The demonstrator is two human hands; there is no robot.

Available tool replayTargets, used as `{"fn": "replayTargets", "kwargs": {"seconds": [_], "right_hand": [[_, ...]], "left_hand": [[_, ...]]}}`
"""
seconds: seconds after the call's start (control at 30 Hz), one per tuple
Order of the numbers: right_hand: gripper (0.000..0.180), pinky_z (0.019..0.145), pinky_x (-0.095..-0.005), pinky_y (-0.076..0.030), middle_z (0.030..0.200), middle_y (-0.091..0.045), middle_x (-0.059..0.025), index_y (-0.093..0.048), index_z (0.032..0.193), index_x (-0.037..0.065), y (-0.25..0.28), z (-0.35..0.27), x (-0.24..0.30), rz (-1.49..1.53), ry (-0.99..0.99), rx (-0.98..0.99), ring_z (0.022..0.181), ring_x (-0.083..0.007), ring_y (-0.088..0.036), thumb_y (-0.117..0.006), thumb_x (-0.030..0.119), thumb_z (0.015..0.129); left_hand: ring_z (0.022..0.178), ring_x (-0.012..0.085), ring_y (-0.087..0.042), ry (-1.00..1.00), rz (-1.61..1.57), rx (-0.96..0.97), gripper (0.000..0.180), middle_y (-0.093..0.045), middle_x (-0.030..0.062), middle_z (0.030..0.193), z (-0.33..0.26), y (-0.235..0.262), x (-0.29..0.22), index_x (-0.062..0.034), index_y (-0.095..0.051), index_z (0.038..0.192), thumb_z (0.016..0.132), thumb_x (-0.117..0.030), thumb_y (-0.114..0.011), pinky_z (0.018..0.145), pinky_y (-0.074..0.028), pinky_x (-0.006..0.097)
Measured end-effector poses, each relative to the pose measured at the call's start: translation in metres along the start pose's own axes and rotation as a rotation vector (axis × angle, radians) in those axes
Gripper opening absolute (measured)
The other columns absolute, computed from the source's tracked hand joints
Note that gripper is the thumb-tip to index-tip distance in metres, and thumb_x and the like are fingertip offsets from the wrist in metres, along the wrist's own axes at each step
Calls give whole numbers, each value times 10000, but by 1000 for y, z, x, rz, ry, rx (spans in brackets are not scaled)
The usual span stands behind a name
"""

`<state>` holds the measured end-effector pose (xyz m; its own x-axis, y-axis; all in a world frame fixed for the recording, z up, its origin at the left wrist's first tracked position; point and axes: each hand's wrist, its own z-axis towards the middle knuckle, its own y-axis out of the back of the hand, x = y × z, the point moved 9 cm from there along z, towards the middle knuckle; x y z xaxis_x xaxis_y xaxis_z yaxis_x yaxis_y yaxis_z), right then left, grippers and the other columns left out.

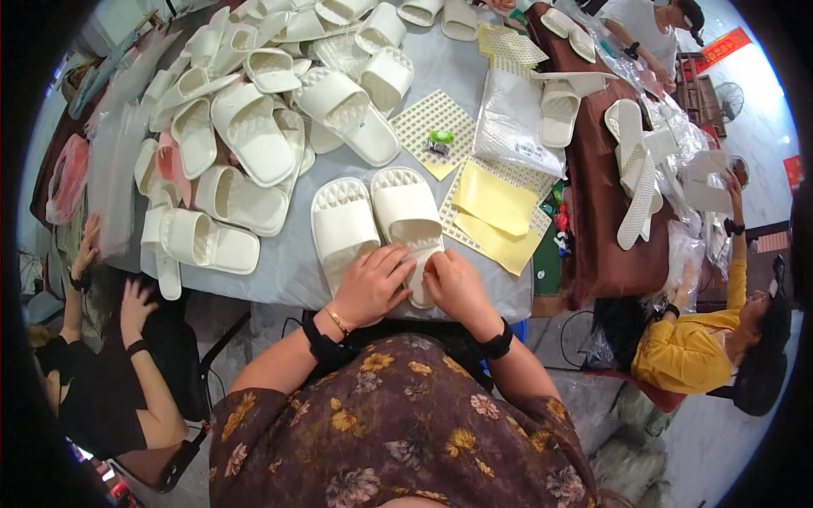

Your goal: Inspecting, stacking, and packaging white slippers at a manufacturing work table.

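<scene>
Two cream slide slippers, a left one (341,222) and a right one (406,203), lie side by side before me at the table's front edge, toes pointing away. My left hand (369,284) rests across their heel halves, fingers stretched out over the soles. At the outer heel edge of the right slipper, my right hand (459,286) has its fingers curled together. Whatever may be between those fingertips is hidden. Just beyond the pair lie sheets of small printed stickers (415,114) and yellow backing paper (493,199).
A large heap of cream slippers (252,127) covers the table's left and far side. A white padded pouch (517,118) lies beyond the stickers. On the brown-covered surface (614,254) at right are more slippers (635,169). Co-workers sit left and right, another stands far right.
</scene>
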<state>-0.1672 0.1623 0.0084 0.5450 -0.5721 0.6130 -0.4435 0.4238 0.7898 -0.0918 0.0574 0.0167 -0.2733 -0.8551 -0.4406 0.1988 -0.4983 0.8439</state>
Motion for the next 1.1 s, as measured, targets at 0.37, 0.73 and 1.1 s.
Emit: {"fn": "replayTargets", "kwargs": {"seconds": [0.37,0.73,1.1], "right_hand": [[108,662,-505,-513,863,-616,-207,-557,856,12,-7,3,-7,-198,10,35,770,-404,-630,-609,107,852],[106,669,-495,-505,857,-608,-184,-576,896,32,5,6,-8,-105,26,-57,778,-413,-616,-603,134,884],[106,661,-469,-515,804,-631,-154,-618,808,46,3,13,-6,-218,-9,11,745,-382,-635,-637,146,841]], "left_hand": [[1307,277,-473,-7,-20,26,544,-528,103,1376,-2,-11,1,-91,-559,1322,839,-286,-717,1051,-402,423],[1289,280,-489,28,42,-17,520,-552,93,1330,-1,-6,10,-104,-573,1290,835,-307,-722,1031,-403,437],[1311,271,-472,6,-1,15,516,-533,87,1371,1,-10,5,-112,-569,1307,846,-295,-711,1033,-396,422]]}}
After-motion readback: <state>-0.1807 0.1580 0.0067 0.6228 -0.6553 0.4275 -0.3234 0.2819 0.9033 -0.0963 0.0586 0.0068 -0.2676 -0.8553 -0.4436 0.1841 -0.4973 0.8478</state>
